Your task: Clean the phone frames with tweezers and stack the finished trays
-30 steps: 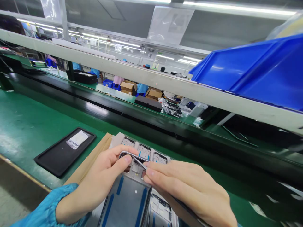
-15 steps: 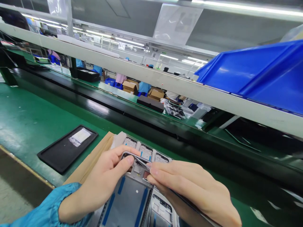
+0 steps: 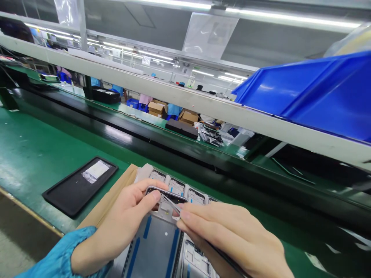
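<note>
My left hand [image 3: 124, 216] grips a phone middle frame [image 3: 156, 243] by its upper left corner, thumb on the inner face and fingers behind the rim. The frame is grey with blue strips down its inside and is tilted up toward me. In my right hand [image 3: 234, 231] is a pair of metal tweezers [image 3: 171, 201], pinched between thumb and fingers. Their tips reach the top edge of the frame, close to my left thumb; whether they hold anything is too small to tell. Behind and below lies a tray [image 3: 147, 169] with several similar phone frames [image 3: 177, 187].
A cardboard box edge [image 3: 111, 195] borders the tray's left side. Farther left, a black tray [image 3: 68, 197] carries a clear bag with a white label [image 3: 97, 170] on the green bench [image 3: 31, 154]. A pale shelf rail [image 3: 162, 90] crosses ahead, with a blue bin [image 3: 313, 92] at upper right.
The tweezers' tips have shifted slightly and more of their length shows. My right hand has moved a little lower. The left hand keeps its grip on the phone frame.
</note>
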The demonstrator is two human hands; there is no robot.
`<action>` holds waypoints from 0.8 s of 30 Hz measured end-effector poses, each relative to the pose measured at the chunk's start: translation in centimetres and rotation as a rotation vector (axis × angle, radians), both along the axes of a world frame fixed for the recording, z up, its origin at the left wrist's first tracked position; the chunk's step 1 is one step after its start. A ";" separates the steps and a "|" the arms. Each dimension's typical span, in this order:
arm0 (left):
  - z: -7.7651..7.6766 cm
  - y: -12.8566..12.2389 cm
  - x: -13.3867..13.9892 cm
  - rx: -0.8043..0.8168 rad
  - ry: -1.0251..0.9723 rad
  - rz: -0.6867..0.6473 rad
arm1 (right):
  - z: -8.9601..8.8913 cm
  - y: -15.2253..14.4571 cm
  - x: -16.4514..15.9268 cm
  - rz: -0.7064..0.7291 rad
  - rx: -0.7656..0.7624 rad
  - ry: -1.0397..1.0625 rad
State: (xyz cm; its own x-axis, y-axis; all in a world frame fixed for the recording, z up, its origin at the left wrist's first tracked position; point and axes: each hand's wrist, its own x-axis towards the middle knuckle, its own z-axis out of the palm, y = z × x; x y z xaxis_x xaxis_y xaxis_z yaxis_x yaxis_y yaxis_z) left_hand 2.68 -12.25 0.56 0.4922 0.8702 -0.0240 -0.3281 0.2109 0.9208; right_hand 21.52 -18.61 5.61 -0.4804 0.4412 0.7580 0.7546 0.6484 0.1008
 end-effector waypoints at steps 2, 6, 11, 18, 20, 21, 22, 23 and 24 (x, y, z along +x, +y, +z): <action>0.0 0.0 -0.1 -0.010 -0.008 -0.027 | -0.1 0.5 -0.2 0.054 -0.006 0.042; -0.1 0.2 -0.2 0.007 0.014 -0.030 | -0.3 0.1 0.0 0.070 -0.057 0.006; -0.2 0.1 -0.3 0.002 0.021 -0.042 | -0.6 -0.2 -0.1 0.072 -0.029 0.010; -0.3 0.1 -0.2 -0.037 0.000 -0.061 | -0.5 0.8 0.0 0.131 -0.015 0.037; -0.3 0.0 -0.2 -0.047 0.002 -0.061 | -0.6 1.1 0.3 0.141 0.002 0.063; -0.3 0.1 -0.2 -0.049 0.008 -0.058 | -0.6 1.2 0.4 0.146 0.014 0.071; -0.2 0.1 -0.2 -0.047 0.014 -0.055 | -0.6 1.3 0.5 0.148 0.023 0.075; -0.2 0.1 -0.1 -0.044 0.016 -0.054 | -0.7 1.4 0.5 0.150 0.027 0.073; -0.2 0.1 -0.1 -0.042 0.019 -0.054 | -0.7 1.5 0.6 0.150 0.023 0.066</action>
State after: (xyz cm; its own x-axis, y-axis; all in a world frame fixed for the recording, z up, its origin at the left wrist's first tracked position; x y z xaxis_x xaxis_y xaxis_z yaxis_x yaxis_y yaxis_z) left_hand 2.54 -12.18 0.38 0.5378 0.8402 -0.0695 -0.2981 0.2666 0.9166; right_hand 22.10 -17.14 4.92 -0.4882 0.3509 0.7991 0.6551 0.7523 0.0699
